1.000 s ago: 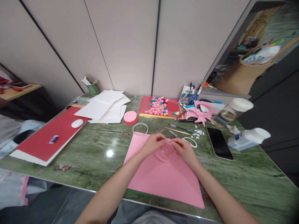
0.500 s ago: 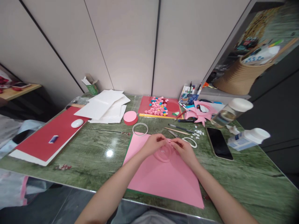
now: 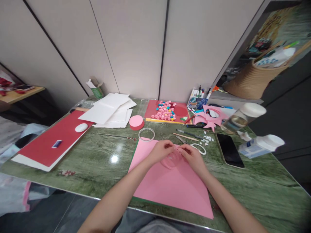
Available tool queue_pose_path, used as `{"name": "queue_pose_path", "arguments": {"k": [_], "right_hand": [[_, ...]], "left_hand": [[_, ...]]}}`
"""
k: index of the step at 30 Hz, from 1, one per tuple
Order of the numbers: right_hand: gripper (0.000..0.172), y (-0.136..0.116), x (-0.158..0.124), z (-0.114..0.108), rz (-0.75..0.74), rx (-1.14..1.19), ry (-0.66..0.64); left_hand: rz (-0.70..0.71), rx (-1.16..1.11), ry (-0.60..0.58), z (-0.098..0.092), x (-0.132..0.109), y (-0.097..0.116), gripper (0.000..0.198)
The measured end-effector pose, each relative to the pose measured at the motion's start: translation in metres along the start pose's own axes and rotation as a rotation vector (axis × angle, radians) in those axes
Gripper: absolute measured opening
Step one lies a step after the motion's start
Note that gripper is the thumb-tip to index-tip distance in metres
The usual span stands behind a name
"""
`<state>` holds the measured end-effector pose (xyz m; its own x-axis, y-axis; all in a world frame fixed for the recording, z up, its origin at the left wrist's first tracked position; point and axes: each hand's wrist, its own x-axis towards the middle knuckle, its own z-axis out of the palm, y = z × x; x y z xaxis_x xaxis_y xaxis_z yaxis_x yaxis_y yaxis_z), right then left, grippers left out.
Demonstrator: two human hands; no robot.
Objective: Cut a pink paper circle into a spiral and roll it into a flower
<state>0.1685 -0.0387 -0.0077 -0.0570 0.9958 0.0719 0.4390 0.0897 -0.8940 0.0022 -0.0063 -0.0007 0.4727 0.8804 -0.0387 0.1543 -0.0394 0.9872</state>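
Note:
My left hand and my right hand meet over the pink paper sheet, fingertips pinched close together. Between them is the end of a pink paper spiral, whose loose coils hang just below the fingers, over the sheet. The pinched end itself is mostly covered by my fingers. Scissors with white handles lie right beside my right hand. A white ring rests at the sheet's upper left corner, beyond my left hand.
Behind the hands lie small rolled paper flowers, a round pink stack and white sheets. To the right are a phone, two white-capped bottles and paper scraps. A red board lies at left.
The hands stay pinched at the spiral's end, with small finger movements. The whole view has shifted very slightly; nothing else on the table has moved.

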Motion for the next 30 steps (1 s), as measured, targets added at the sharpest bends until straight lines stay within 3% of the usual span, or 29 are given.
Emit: {"name": "queue_pose_path", "arguments": {"k": [30], "right_hand": [[0.021,-0.0006,0.0005,-0.0012,-0.006,0.001,0.022]], "left_hand": [[0.001,0.016,0.01,0.0018,0.0006,-0.0001,0.016]]}}
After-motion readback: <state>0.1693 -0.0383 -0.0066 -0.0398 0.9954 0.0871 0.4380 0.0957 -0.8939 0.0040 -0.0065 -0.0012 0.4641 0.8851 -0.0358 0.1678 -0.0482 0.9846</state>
